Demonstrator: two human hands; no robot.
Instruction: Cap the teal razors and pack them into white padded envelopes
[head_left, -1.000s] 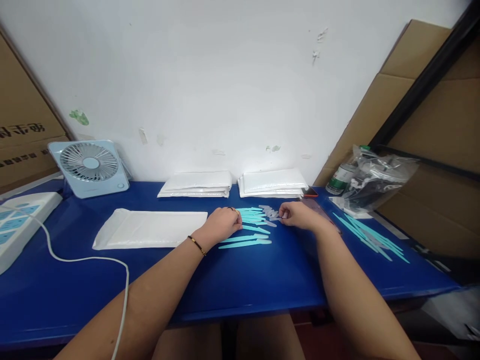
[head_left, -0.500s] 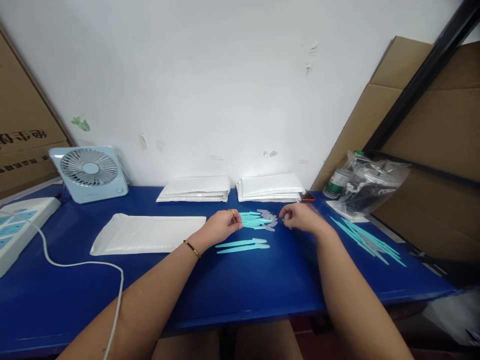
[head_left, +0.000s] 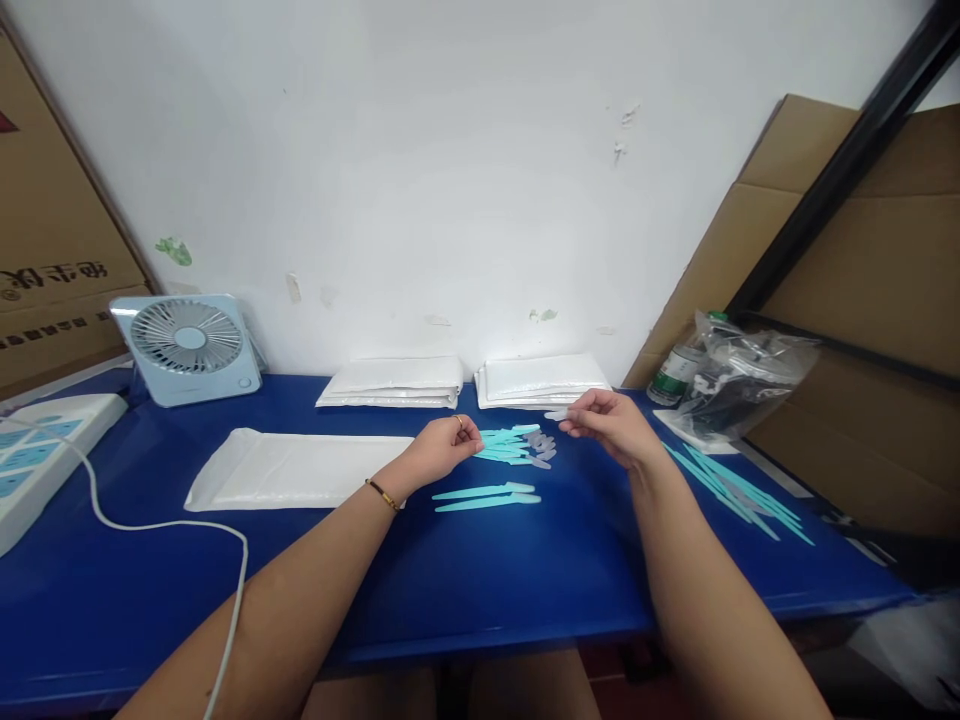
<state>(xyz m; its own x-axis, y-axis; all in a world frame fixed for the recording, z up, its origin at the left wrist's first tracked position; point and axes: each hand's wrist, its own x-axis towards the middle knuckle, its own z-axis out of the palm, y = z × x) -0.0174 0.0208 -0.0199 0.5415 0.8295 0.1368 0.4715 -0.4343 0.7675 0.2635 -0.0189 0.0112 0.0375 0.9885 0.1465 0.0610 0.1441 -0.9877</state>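
Observation:
My left hand is closed in a pinch at the handle ends of a pile of teal eyebrow razors; a razor runs out from its fingertips, partly lost against the pile. My right hand pinches a small clear blade cap above the table, right of the pile. Several loose translucent caps lie at the pile's right end. Nearer to me, two teal razors with pale tips lie side by side, apart from the pile.
A flat white padded mailer lies left; two mailer stacks stand by the wall. More teal sticks lie right, near a bagged item and a bottle. A fan, power strip and cable are left.
My right hand has lifted and turned, bringing a clear cap up into view between its fingertips. My left hand stays by the pile. The camera view has shifted slightly.

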